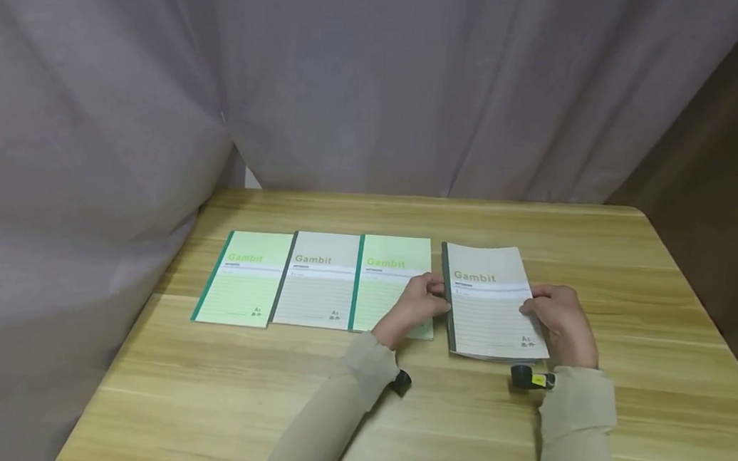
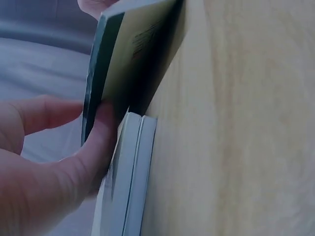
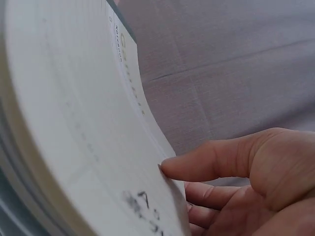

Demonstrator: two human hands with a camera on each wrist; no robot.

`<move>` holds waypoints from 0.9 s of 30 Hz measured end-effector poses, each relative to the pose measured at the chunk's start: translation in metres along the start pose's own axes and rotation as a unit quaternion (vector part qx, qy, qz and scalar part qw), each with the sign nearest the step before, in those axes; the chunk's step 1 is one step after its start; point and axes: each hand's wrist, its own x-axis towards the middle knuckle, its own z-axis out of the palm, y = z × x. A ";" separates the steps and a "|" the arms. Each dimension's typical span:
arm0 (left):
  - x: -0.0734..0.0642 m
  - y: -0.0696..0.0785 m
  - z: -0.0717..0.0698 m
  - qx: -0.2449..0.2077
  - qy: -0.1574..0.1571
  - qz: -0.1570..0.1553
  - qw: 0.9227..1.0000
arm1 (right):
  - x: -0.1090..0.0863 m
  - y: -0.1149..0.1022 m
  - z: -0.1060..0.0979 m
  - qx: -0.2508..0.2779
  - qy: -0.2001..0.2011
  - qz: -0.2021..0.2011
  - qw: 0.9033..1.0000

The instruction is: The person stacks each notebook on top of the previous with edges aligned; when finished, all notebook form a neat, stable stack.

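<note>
A grey-white "Gambit" notebook (image 1: 489,303) with a dark spine is held between both hands at the right end of a row. My left hand (image 1: 410,308) pinches its spine side; the left wrist view shows the thumb (image 2: 93,147) against the underside and the notebook (image 2: 110,59) tilted off the table. On the opposite edge, my right hand (image 1: 564,323) pinches with the thumb (image 3: 197,162) on the cover, which bows in the right wrist view. Just left lies a green notebook (image 1: 389,253), partly hidden by my left hand. Stacked edges (image 2: 133,172) show below that hand.
Further left along the row lie another grey-white notebook (image 1: 313,298) and a green one (image 1: 236,296), side by side. All are on a wood-grain table (image 1: 234,407). Grey curtains (image 1: 354,79) hang behind the table and down its left side.
</note>
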 end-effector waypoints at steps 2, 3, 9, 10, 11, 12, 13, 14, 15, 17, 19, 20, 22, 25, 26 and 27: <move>0.000 -0.002 0.003 -0.013 -0.004 -0.004 1.000 | -0.001 0.001 -0.001 0.000 -0.001 -0.003 1.000; -0.001 -0.002 0.004 -0.019 -0.006 -0.005 1.000 | -0.001 0.002 -0.001 -0.001 -0.003 -0.006 1.000; -0.002 -0.003 0.005 -0.076 0.012 0.003 0.997 | -0.002 0.003 -0.008 -0.019 -0.027 -0.036 0.999; -0.003 -0.002 0.004 -0.087 0.016 0.005 0.996 | -0.002 0.003 -0.010 -0.022 -0.031 -0.040 0.998; -0.003 -0.002 0.003 -0.095 0.019 0.004 0.995 | -0.002 0.002 -0.011 -0.020 -0.035 -0.041 0.998; -0.003 -0.001 0.002 -0.102 0.020 0.002 0.995 | -0.002 0.002 -0.012 -0.015 -0.038 -0.042 0.998; -0.003 -0.001 0.001 -0.105 0.020 0.001 0.994 | -0.002 0.002 -0.012 -0.010 -0.041 -0.043 0.998; -0.003 0.000 0.000 -0.107 0.019 -0.002 0.994 | -0.003 0.002 -0.012 -0.006 -0.042 -0.042 0.998; -0.003 0.000 -0.001 -0.107 0.017 -0.005 0.994 | -0.003 0.001 -0.013 -0.004 -0.042 -0.040 0.998; -0.003 0.000 -0.003 -0.104 0.014 -0.013 0.994 | -0.005 0.001 -0.012 0.001 -0.041 -0.039 0.998; -0.003 0.001 -0.005 -0.102 0.014 -0.021 0.994 | -0.007 0.001 -0.012 0.001 -0.038 -0.043 0.998; -0.003 0.001 -0.006 -0.100 0.013 -0.025 0.995 | -0.007 0.000 -0.011 0.002 -0.036 -0.047 0.998; -0.003 0.002 -0.008 -0.098 0.013 -0.033 0.995 | -0.008 -0.001 -0.011 0.006 -0.037 -0.062 0.997; -0.003 0.005 -0.013 -0.100 0.014 -0.040 0.994 | -0.007 -0.004 -0.010 0.018 -0.042 -0.094 0.994; -0.003 0.006 -0.015 -0.103 0.014 -0.041 0.994 | -0.007 -0.005 -0.009 0.023 -0.045 -0.104 0.993; -0.003 0.008 -0.017 -0.105 0.014 -0.040 0.994 | -0.007 -0.006 -0.009 0.026 -0.048 -0.114 0.992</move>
